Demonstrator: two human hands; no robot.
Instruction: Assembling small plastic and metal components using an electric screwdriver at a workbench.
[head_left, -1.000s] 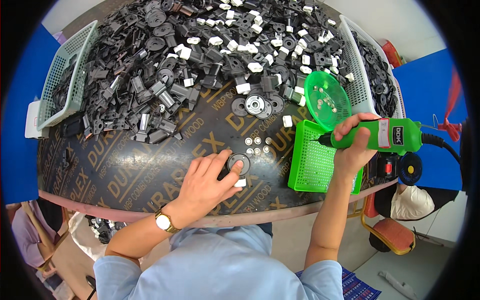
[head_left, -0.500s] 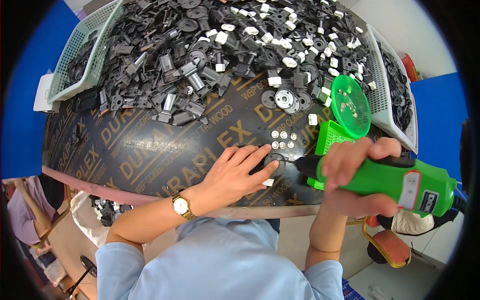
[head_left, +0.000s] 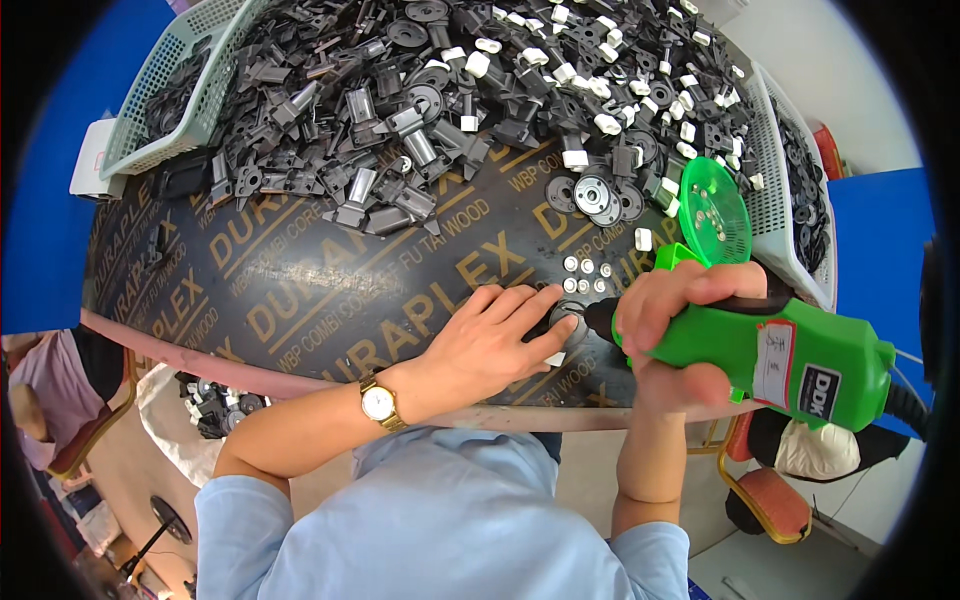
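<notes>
My left hand (head_left: 490, 340) lies low over the tabletop, its fingertips closed on a dark round disc (head_left: 571, 331) and pressing it to the surface. In my right hand (head_left: 648, 312) is a green electric screwdriver (head_left: 735, 345), held almost level. Its black nose points left and meets the disc; the tip itself is hidden there. Just beyond the disc sit several small silver round pieces (head_left: 587, 285) in two rows. A white block (head_left: 556, 359) lies beside my left thumb. Farther off, a few dark discs and one silver-faced disc (head_left: 592, 195) overlap.
A large heap of black plastic parts (head_left: 370, 130) mixed with white pieces covers the far side. Pale green basket (head_left: 190, 110) stands left, white basket (head_left: 778, 210) right, each holding black parts. A green round sieve (head_left: 735, 190) holds small pieces. Another person (head_left: 70, 400) sits at lower left.
The screwdriver in my right hand has moved left, bringing its nose to the disc. My left hand stays on the disc. The whole view has shifted slightly.
</notes>
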